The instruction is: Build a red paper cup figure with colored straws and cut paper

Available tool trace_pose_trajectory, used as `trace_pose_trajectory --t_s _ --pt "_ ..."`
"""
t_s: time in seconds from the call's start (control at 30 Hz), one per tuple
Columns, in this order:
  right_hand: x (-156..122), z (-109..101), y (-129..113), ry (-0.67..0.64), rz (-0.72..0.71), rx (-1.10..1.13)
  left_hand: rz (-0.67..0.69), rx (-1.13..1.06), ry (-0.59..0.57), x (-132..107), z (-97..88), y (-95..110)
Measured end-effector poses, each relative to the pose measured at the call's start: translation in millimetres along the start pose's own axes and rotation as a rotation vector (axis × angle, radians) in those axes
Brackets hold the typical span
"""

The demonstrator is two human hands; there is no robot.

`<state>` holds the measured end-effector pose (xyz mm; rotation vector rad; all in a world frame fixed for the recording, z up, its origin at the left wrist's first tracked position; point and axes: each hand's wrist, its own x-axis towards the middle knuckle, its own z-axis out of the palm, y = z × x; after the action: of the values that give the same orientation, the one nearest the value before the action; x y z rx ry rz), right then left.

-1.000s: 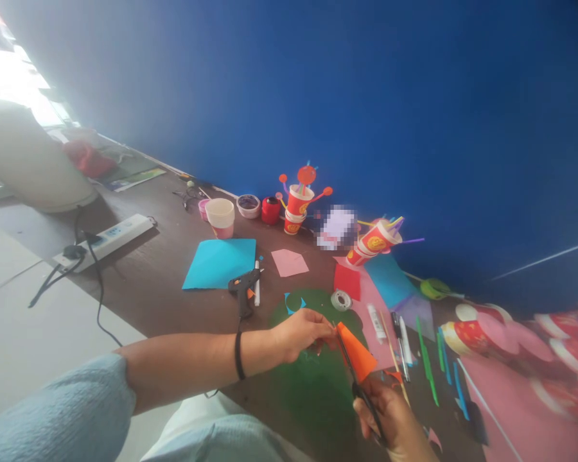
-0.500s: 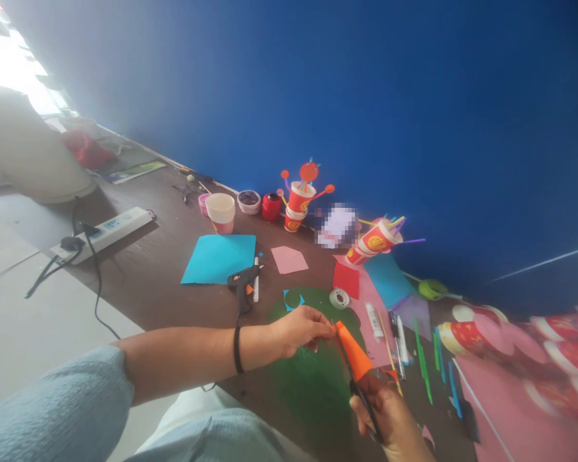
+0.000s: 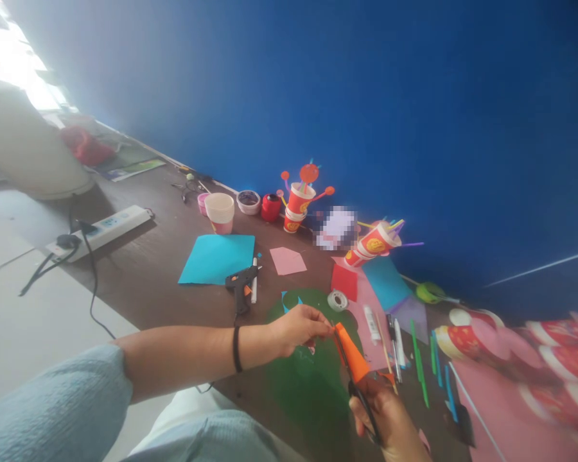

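My left hand pinches the far tip of an orange paper piece held above a green paper sheet. My right hand, at the bottom edge, grips black scissors whose blades run along the orange paper's edge. A black band sits on my left wrist.
On the dark table lie a black glue gun, blue paper, pink paper, a red square, a tape roll, pens and coloured strips. Decorated red cups stand by the blue wall. A power strip lies left.
Both hands, the orange paper and the scissors have drifted slightly left and down in view; the scissors have worked a little further along the paper.
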<state>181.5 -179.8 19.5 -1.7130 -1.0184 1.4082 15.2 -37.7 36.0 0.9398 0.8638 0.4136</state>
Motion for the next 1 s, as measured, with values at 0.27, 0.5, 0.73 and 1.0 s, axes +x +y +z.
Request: trace_pose_trajectory --t_s 0.27,0.5,0.73,1.0 --pt "1 5 -6 0.026 0.056 0.038 0.024 0.005 0.015 0 1.2 -4" --pt "4 4 -2 0.021 0.094 0.045 0.012 0.008 -0.003 -1 3.4 -3" --pt "3 4 -2 0.035 0.087 0.046 0.024 0.017 -0.013 1 2.8 -6" --pt "-1 1 -2 0.019 0.066 0.073 -0.082 -0.132 0.009 -10 8.6 6"
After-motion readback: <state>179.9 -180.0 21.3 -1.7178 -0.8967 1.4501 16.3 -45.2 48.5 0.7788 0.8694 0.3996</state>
